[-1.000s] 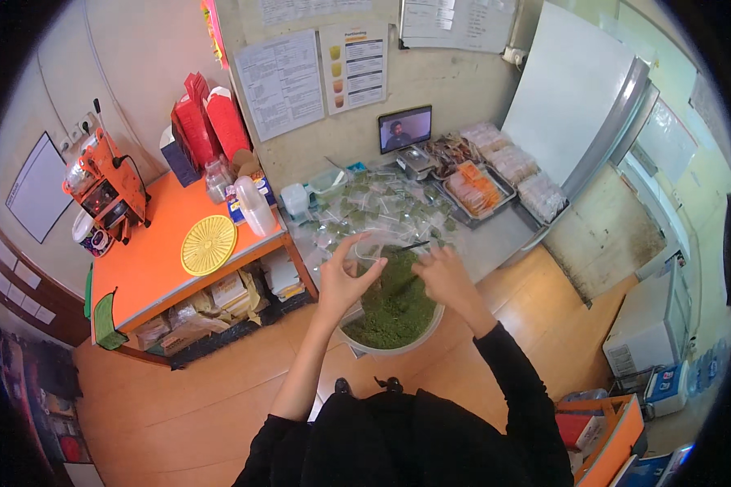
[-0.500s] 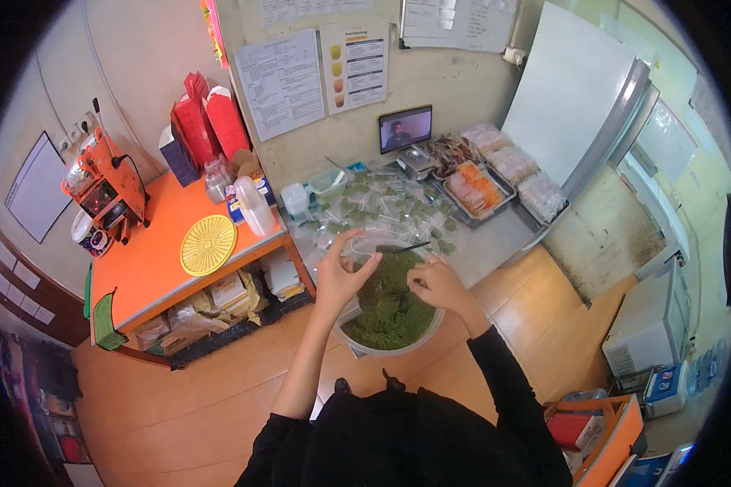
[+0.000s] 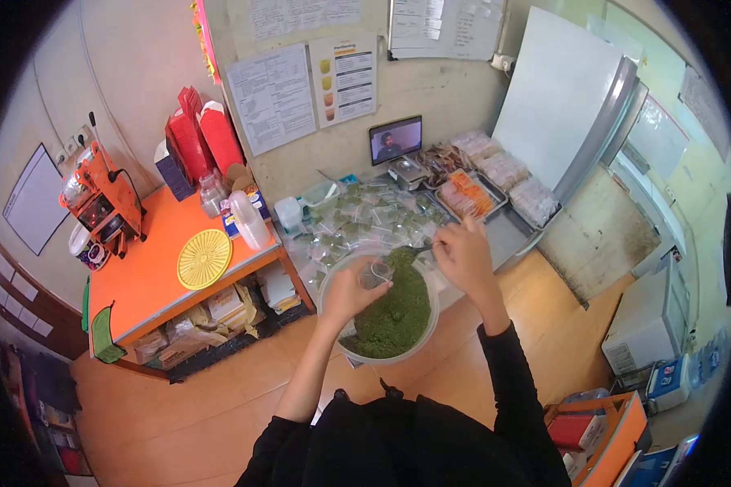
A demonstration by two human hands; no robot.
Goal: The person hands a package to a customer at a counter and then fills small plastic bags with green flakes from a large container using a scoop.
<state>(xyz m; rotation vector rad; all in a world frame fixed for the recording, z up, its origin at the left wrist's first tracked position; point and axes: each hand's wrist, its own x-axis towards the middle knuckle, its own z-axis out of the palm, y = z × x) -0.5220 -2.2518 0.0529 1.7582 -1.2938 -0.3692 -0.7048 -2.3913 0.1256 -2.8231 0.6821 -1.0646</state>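
A large round whitish tub (image 3: 351, 347) holds a mass of finely chopped green stuff (image 3: 394, 316). Over its left side, my left hand (image 3: 351, 292) is closed around a small clear plastic bag (image 3: 374, 274), whose mouth looks rounded open. My right hand (image 3: 463, 256) grips the dark handle of a spoon (image 3: 421, 250) above the tub's far right rim. A heap of the green stuff (image 3: 401, 258) sits at the spoon's end, right of the bag and apart from it. Beyond the tub, many small clear packets with green contents (image 3: 374, 213) cover the metal table.
Trays of packed food (image 3: 467, 195) and a screen (image 3: 395, 140) stand at the back by the wall. On the left, an orange table (image 3: 158, 247) bears a yellow lid (image 3: 205, 258), clear containers (image 3: 249, 221) and an orange machine (image 3: 101, 203). A white fridge (image 3: 552, 97) stands far right.
My right hand has moved up and right from over the tub, now holding the spoon with green stuff on it. My left hand has lowered slightly, and the bag's mouth has turned.
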